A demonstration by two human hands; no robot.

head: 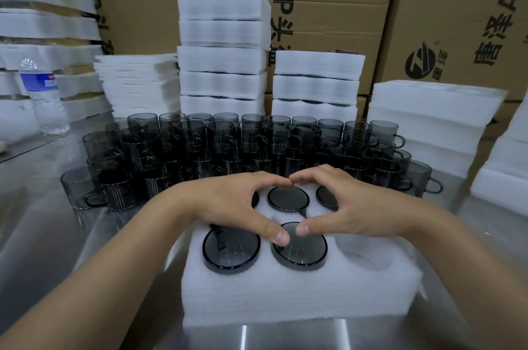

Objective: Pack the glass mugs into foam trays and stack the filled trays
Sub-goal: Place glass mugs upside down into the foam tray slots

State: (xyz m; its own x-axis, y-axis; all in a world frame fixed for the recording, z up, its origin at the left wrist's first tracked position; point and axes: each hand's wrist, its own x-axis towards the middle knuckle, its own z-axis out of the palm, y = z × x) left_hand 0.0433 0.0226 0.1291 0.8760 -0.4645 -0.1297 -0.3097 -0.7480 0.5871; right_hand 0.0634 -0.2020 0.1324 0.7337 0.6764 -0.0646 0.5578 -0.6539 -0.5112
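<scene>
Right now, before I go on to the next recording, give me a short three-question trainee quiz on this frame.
1. True or false: every pocket in the foam tray under the hands already holds a mug.
2. Which is the empty pocket? A. near left B. near middle C. near right
3. Fill in: both thumbs rest on the upturned base of the near ___ mug.

Key
1. False. Five pockets are filled and one is empty.
2. C.
3. Middle. The left hand and right hand meet over it; loose mugs wait behind, with stacked trays beyond them.
</scene>
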